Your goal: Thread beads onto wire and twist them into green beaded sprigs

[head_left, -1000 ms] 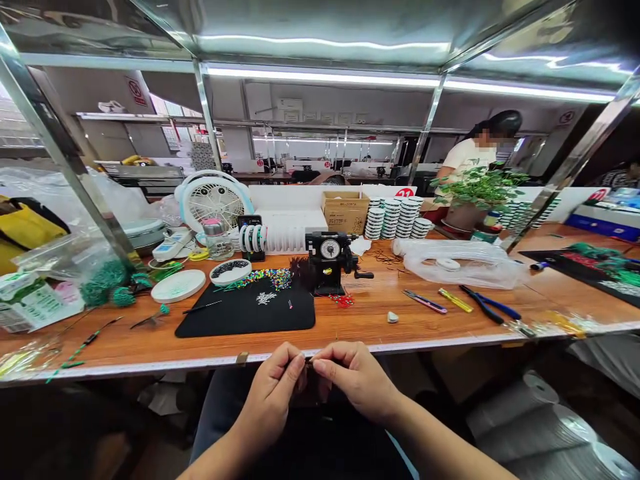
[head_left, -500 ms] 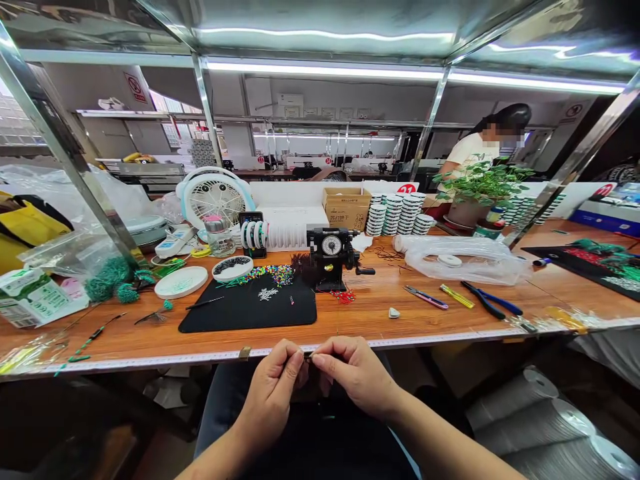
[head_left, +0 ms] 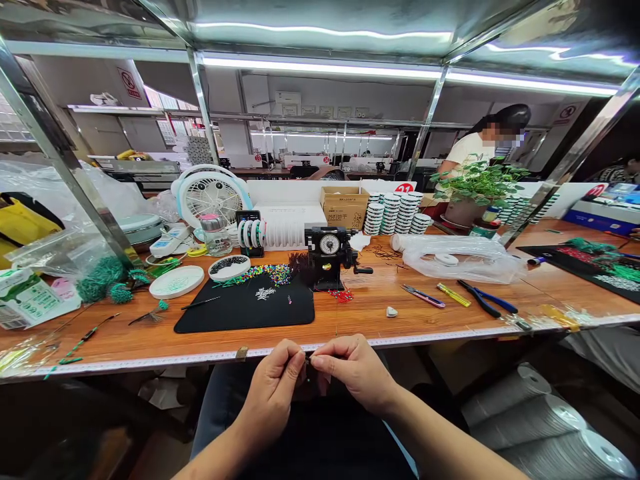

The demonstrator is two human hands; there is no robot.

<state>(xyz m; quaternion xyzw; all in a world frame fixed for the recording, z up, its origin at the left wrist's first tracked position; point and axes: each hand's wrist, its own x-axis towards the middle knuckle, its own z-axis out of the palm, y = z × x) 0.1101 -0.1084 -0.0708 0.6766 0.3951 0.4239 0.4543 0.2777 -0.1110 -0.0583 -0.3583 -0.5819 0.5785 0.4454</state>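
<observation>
My left hand (head_left: 275, 387) and my right hand (head_left: 355, 373) meet over my lap, just below the table's front edge. Each hand pinches with thumb and forefinger at a tiny dark item between them, too small to make out. Beyond them lies a black mat (head_left: 250, 310) with colourful beads (head_left: 270, 272), a silvery pile (head_left: 265, 293) and a round dish of black pieces (head_left: 229, 268). A black hand-cranked device with a dial (head_left: 330, 257) stands at the mat's right edge.
Pliers (head_left: 487, 297), a yellow tool (head_left: 453, 295) and tweezers (head_left: 423, 295) lie to the right. A plastic bag (head_left: 465, 257), white spools (head_left: 397, 212), a fan (head_left: 213, 197) and a potted plant (head_left: 463, 207) stand behind. Another person (head_left: 467, 147) is at back right.
The view has shifted slightly, so the table items sit a little further left. My hands keep nearly the same pose, still fingertip to fingertip.
</observation>
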